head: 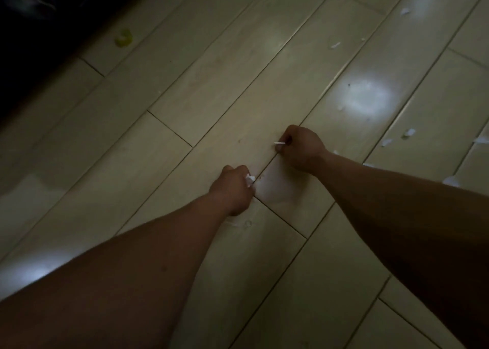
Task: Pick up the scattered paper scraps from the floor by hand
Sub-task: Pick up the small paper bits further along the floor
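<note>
My left hand (232, 187) is a closed fist low over the pale plank floor (185, 97), with a bunch of white paper scraps (249, 179) showing at its thumb side. My right hand (300, 147), a little farther out and to the right, pinches a thin white paper scrap (279, 143) between its fingertips just above the floor. Several more white scraps lie on the floor to the right, among them one (409, 132), another (386, 142) and one (335, 44) farther off.
A yellow-green object (123, 38) lies on the floor at the far left, next to a dark area (31, 31) along the upper left edge. Bright light reflections (365, 97) spot the glossy planks. The room is dim.
</note>
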Motion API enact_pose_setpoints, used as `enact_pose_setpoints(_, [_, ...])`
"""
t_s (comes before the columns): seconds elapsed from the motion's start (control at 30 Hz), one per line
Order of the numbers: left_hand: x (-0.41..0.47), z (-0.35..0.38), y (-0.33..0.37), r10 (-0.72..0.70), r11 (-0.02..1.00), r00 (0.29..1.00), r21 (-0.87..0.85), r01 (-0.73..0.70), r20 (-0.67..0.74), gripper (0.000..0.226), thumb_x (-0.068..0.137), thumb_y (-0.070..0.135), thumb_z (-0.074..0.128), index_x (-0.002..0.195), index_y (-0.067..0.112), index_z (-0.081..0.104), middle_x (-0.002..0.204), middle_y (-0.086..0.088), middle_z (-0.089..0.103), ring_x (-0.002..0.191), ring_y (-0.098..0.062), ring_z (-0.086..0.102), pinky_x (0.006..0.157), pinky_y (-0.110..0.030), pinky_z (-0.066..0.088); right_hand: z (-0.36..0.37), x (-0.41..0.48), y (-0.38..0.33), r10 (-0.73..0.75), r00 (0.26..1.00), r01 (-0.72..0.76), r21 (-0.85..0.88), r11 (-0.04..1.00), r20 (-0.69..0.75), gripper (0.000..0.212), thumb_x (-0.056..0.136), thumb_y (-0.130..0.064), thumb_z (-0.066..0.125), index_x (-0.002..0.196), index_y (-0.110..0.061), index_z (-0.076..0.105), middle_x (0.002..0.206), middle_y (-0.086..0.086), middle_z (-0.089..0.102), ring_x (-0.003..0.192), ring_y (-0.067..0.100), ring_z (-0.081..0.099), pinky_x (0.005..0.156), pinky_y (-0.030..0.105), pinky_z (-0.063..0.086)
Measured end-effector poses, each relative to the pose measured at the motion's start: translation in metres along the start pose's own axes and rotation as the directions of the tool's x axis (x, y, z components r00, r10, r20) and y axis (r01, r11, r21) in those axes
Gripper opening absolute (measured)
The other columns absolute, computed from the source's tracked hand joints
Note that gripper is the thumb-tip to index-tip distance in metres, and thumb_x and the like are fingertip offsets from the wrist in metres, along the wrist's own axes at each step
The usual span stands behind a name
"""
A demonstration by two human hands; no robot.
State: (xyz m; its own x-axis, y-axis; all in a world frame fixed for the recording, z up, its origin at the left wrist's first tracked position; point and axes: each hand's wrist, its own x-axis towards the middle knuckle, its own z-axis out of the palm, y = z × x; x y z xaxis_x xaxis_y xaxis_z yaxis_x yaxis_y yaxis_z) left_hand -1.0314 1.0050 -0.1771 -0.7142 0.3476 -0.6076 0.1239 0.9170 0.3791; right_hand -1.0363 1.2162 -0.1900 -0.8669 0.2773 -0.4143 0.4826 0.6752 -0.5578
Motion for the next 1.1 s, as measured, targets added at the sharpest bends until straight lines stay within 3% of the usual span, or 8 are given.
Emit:
enact_pose_setpoints(0.1, [0.013,-0.016,0.003,-0.017,0.971,0.999,-0.236,0.028,0.045,0.009,0.09,0.014,0.068,0.09,0.007,0.063,0.101,-0.015,0.074,0.092,-0.035,0.069,0.067,-0.032,0.049,0.001,0.004,0.001,0.028,1.0,-0.028,-0.018,0.999,0.002,0.02,0.091,-0.034,0.075,0.082,-0.028,0.058,0.082,-0.011,0.053,0.088,0.017,0.052,0.074,0.028,0.036])
enact_pose_setpoints(0.27, [0.035,-0.027,0.028,-0.176,0.433,0.977,-0.882,0.186,0.12,0.004,0.092,0.012,0.065,0.09,0.008,0.066,0.086,-0.013,0.076,0.056,-0.021,0.062,0.045,-0.025,0.051,0.006,0.001,0.004,0.031,0.999,-0.032,-0.007,0.999,-0.042,0.019,0.092,-0.032,0.074,0.081,-0.028,0.058,0.082,-0.013,0.052,0.084,0.017,0.053,0.066,0.03,0.035])
enact_pose_setpoints(0.37, [0.044,-0.023,0.044,-0.206,0.372,0.978,-0.921,0.116,0.04,0.004,0.089,0.01,0.065,0.089,0.008,0.061,0.07,-0.007,0.069,0.06,-0.018,0.065,0.057,-0.024,0.049,0.01,0.001,0.006,0.023,0.996,-0.022,0.008,1.0,-0.084,0.016,0.092,-0.03,0.074,0.085,-0.025,0.061,0.085,-0.009,0.055,0.083,0.016,0.054,0.06,0.026,0.035])
enact_pose_setpoints(0.53, [0.051,-0.023,0.049,-0.033,0.713,0.998,-0.698,0.065,0.06,0.024,0.087,0.015,0.079,0.103,0.002,0.069,0.107,-0.016,0.068,0.102,-0.028,0.06,0.085,-0.028,0.037,0.007,-0.003,0.0,0.068,0.993,-0.062,0.063,0.996,-0.101,0.01,0.092,-0.027,0.073,0.088,-0.02,0.065,0.093,-0.001,0.063,0.088,0.018,0.057,0.071,0.029,0.039])
enact_pose_setpoints(0.6, [0.04,-0.026,0.055,-0.03,0.494,0.99,-0.859,0.136,0.139,0.03,0.09,0.02,0.078,0.11,0.001,0.068,0.106,-0.014,0.07,0.102,-0.028,0.065,0.089,-0.022,0.044,0.0,-0.012,-0.005,0.091,0.988,-0.065,0.2,0.978,-0.124,0.01,0.096,-0.025,0.069,0.092,-0.016,0.073,0.093,0.002,0.07,0.088,0.02,0.065,0.074,0.031,0.048])
enact_pose_setpoints(0.7, [0.032,-0.018,0.069,0.002,0.327,0.986,-0.932,0.158,0.168,0.041,0.102,0.033,0.065,0.12,-0.004,0.065,0.115,-0.026,0.073,0.106,-0.041,0.071,0.093,-0.05,0.055,-0.002,-0.046,-0.012,0.156,0.954,-0.044,0.396,0.917,-0.257,0.013,0.097,-0.022,0.066,0.092,-0.016,0.075,0.087,0.002,0.074,0.084,0.019,0.069,0.075,0.032,0.052])
enact_pose_setpoints(0.87, [0.011,0.002,0.086,0.168,0.206,0.937,-0.94,0.27,0.306,0.05,0.101,0.044,0.063,0.12,-0.002,0.067,0.113,-0.029,0.073,0.095,-0.034,0.075,0.072,-0.039,0.06,0.016,-0.1,-0.012,0.22,0.891,-0.075,0.35,0.934,-0.396,0.019,0.099,-0.029,0.058,0.1,-0.022,0.077,0.098,0.002,0.069,0.092,0.015,0.064,0.075,0.031,0.046])
enact_pose_setpoints(1.1, [-0.003,0.004,0.065,0.191,-0.173,0.904,-0.893,0.414,0.382,0.044,0.105,0.042,0.056,0.091,0.008,0.08,0.101,-0.01,0.077,0.096,-0.023,0.077,0.084,-0.035,0.061,0.049,-0.128,-0.048,0.089,0.885,0.034,0.254,0.967,-0.456,0.041,0.106,-0.036,0.039,0.132,-0.024,0.069,0.127,-0.004,0.062,0.116,0.013,0.056,0.101,0.044,0.047])
